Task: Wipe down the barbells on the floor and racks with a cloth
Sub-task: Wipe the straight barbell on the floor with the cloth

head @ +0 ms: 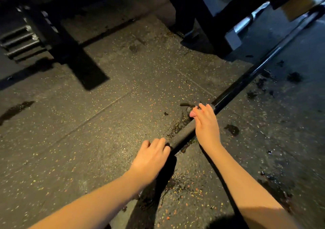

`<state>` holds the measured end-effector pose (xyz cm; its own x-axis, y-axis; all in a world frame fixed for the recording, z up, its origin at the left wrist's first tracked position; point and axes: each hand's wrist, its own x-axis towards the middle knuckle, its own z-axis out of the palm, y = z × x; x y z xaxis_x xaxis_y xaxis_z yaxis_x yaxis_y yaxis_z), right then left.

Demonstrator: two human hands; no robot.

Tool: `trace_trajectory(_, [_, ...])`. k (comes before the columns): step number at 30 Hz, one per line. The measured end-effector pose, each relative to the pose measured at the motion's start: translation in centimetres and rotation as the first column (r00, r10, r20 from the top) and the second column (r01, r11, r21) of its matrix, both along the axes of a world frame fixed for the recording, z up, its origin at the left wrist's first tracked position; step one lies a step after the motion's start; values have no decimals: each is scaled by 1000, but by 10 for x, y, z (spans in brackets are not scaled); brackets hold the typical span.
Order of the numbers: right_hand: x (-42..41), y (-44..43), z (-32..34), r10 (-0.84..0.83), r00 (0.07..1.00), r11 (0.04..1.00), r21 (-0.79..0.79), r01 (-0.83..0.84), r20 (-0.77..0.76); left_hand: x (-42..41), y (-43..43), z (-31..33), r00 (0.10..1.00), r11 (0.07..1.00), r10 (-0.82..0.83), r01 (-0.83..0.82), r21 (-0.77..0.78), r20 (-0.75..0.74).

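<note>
A long barbell lies on the speckled rubber floor, running diagonally from the lower middle up to the top right. Its far part is glossy black; the stretch between my hands is dull grey. My left hand grips the bar near its lower end, fingers curled over it. My right hand is higher up the bar, thumb and fingers closed around a small dark cloth held against the shaft. The bar below my left hand is lost in shadow.
A black rack foot juts onto the floor at the left, with stacked weight plates behind it. Another dark rack frame stands at the top right, beside the bar. Wet dark patches dot the floor on the right.
</note>
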<state>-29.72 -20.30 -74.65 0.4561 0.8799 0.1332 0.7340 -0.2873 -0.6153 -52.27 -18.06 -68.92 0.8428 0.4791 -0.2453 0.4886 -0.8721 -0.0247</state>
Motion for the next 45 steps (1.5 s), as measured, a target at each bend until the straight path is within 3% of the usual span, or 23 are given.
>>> trace_trajectory(7, [-17,-15,11,65,998,995,-78,-65,5,10,23,12,970,972,-215,201,-120,-112])
trace_trajectory(12, [-19,-22,38,179,967,945,-304,-119,181,14,23,11,956,957,-279,269,-110,-93])
trace_trajectory(17, [-26,-21,66,284,949,863,-467,-191,137,14,25,10,965,959,-258,260,-109,34])
trace_trajectory(22, [-36,-29,70,387,918,847,-425,-319,83,23,35,6,948,945,-292,306,-117,125])
trace_trajectory(25, [-15,-28,62,450,886,826,-430,-365,114,36,44,14,965,927,-226,256,-275,135])
trace_trajectory(32, [86,14,33,129,975,929,-366,-55,183,55,57,10,994,870,-111,91,-485,-12])
trace_trajectory(36, [54,-2,29,230,970,960,-180,-213,78,73,60,9,980,889,-169,106,-445,-104])
trace_trajectory(39, [87,-1,26,303,944,945,-173,-279,133,91,59,10,980,898,-159,93,-430,-119])
trace_trajectory(42, [130,16,20,140,979,975,-191,-110,151,105,54,10,985,912,-100,36,-410,-137])
trace_trajectory(45, [122,26,19,1,985,989,-143,25,174,107,49,2,989,909,-48,-16,-417,-142])
